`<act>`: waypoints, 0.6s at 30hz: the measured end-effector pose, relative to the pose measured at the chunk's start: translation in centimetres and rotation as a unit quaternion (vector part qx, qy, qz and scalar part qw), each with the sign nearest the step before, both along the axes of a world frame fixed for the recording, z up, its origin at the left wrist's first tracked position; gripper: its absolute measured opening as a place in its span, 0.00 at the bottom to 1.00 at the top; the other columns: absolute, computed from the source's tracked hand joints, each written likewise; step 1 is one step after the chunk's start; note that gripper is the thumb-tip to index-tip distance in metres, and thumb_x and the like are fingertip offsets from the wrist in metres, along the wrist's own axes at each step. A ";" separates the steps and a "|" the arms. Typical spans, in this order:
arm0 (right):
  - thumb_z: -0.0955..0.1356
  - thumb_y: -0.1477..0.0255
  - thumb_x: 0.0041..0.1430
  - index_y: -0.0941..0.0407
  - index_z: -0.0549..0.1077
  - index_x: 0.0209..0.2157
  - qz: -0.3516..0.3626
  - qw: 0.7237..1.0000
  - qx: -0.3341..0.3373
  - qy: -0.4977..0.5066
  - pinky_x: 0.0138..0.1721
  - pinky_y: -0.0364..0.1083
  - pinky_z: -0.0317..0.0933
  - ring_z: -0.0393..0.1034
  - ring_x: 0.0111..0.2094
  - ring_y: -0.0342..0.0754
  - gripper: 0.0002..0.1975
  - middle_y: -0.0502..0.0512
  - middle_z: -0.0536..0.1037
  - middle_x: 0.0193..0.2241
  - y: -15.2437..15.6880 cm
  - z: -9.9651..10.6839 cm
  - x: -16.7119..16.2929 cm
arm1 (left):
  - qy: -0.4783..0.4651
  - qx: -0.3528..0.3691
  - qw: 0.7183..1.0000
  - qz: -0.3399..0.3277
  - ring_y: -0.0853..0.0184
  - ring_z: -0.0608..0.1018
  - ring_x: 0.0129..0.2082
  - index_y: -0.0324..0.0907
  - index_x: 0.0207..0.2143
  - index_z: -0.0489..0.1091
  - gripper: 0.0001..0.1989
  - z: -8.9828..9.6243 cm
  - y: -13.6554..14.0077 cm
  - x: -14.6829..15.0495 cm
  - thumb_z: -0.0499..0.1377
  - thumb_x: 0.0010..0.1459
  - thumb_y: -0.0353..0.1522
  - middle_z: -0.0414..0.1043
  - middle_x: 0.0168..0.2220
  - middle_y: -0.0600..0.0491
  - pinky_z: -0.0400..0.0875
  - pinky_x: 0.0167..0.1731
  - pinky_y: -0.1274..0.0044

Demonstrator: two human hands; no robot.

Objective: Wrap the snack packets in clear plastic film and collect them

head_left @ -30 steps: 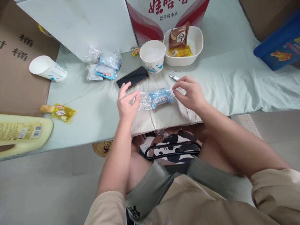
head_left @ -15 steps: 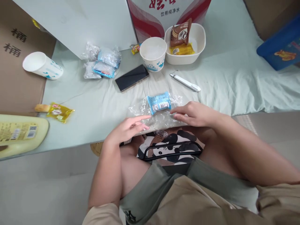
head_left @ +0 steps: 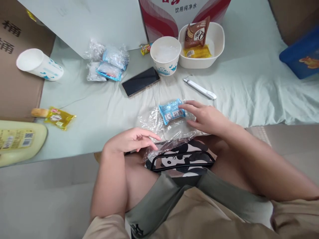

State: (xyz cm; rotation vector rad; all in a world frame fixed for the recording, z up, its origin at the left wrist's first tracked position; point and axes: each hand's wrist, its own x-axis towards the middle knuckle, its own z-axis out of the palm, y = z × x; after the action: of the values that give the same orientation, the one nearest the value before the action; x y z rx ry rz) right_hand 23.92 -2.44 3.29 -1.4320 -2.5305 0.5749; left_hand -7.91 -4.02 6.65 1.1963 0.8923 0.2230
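Note:
A small blue snack packet (head_left: 172,111) with a printed label lies on a crumpled clear plastic bag (head_left: 149,119) near the front edge of the cloth-covered table. My right hand (head_left: 208,116) reaches in from the right, fingers apart, its index fingertip on the packet's right end. At the bag's lower left, my left hand (head_left: 133,139) hovers by the table edge with fingers stretched out and nothing gripped. Part of the bag droops over the edge above my lap. Whether my left fingertips touch the plastic, I cannot tell.
Behind are a dark phone (head_left: 141,81), a white utility knife (head_left: 199,89), a paper cup (head_left: 165,54), and a white tub (head_left: 219,46) holding brown and yellow packets. Wrapped packets (head_left: 109,64), a tipped cup (head_left: 40,64), a yellow packet (head_left: 59,118) and a pale-yellow jug (head_left: 22,142) are leftward.
My right hand has moved up onto the packet's right end, and the packet is turned slightly. My left hand has shifted down and left. More plastic hangs over the edge.

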 end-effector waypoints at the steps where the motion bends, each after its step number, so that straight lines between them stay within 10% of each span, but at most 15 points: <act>1: 0.68 0.70 0.59 0.49 0.66 0.67 -0.005 1.000 0.001 0.007 0.34 0.53 0.71 0.77 0.30 0.49 0.33 0.64 0.66 0.68 -0.1 -0.2 0.0 | 0.003 0.017 0.999 0.039 0.70 0.72 0.14 0.45 0.38 0.83 0.11 -0.3 0.0 0.1 0.70 0.51 0.38 0.83 0.27 0.45 0.60 0.11 0.81; 3: 0.69 0.70 0.58 0.47 0.61 0.69 -0.024 0.999 0.007 0.029 0.32 0.54 0.71 0.73 0.24 0.44 0.38 0.66 0.62 0.71 -0.2 -0.4 -0.3 | -0.004 0.126 0.965 0.229 0.72 0.68 0.13 0.44 0.32 0.81 0.09 -1.1 0.3 0.4 0.70 0.51 0.39 0.75 0.18 0.51 0.58 0.12 0.81; 5: 0.69 0.70 0.58 0.47 0.60 0.69 -0.050 0.996 0.030 0.072 0.31 0.54 0.71 0.71 0.22 0.43 0.37 0.67 0.61 0.71 -0.4 -0.3 -0.7 | 0.016 0.284 0.874 0.395 0.71 0.70 0.17 0.44 0.30 0.78 0.10 -2.0 0.6 1.0 0.71 0.49 0.39 0.70 0.18 0.56 0.66 0.18 0.79; 7: 0.68 0.71 0.61 0.48 0.65 0.65 -0.071 0.988 0.059 0.125 0.31 0.54 0.71 0.71 0.24 0.44 0.30 0.65 0.64 0.69 -0.5 -0.2 -1.4 | 0.079 0.403 0.817 0.405 0.64 0.79 0.33 0.45 0.33 0.78 0.16 -2.7 1.0 1.9 0.75 0.40 0.37 0.76 0.30 0.53 0.78 0.37 0.72; 11: 0.64 0.72 0.64 0.55 0.73 0.48 -0.030 0.983 0.082 0.163 0.40 0.55 0.73 0.77 0.38 0.53 0.12 0.63 0.74 0.57 -0.3 -0.6 -3.0 | 0.157 0.424 0.851 0.267 0.54 0.77 0.55 0.45 0.37 0.80 0.19 -3.7 1.2 3.7 0.75 0.39 0.33 0.78 0.50 0.48 0.71 0.60 0.62; 14: 0.66 0.74 0.62 0.55 0.74 0.49 0.034 0.988 0.078 0.128 0.51 0.59 0.71 0.74 0.53 0.61 0.14 0.65 0.73 0.59 0.0 -1.5 -4.1 | 0.137 0.331 0.875 0.326 0.62 0.81 0.39 0.44 0.32 0.77 0.05 -4.5 1.4 4.6 0.65 0.57 0.36 0.81 0.37 0.48 0.77 0.42 0.70; 18: 0.68 0.79 0.59 0.52 0.71 0.60 0.039 0.990 0.087 0.103 0.57 0.64 0.68 0.68 0.61 0.64 0.27 0.65 0.69 0.64 0.7 -2.7 -5.0 | 0.046 0.237 0.878 0.414 0.68 0.77 0.26 0.45 0.33 0.73 0.12 -5.0 2.0 4.6 0.62 0.63 0.43 0.77 0.26 0.51 0.70 0.26 0.78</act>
State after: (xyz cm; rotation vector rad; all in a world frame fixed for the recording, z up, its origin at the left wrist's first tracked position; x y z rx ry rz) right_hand 18.97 -1.75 0.60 -1.1561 -2.4143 0.4748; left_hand -3.35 -2.02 1.62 1.2028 1.4583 1.1404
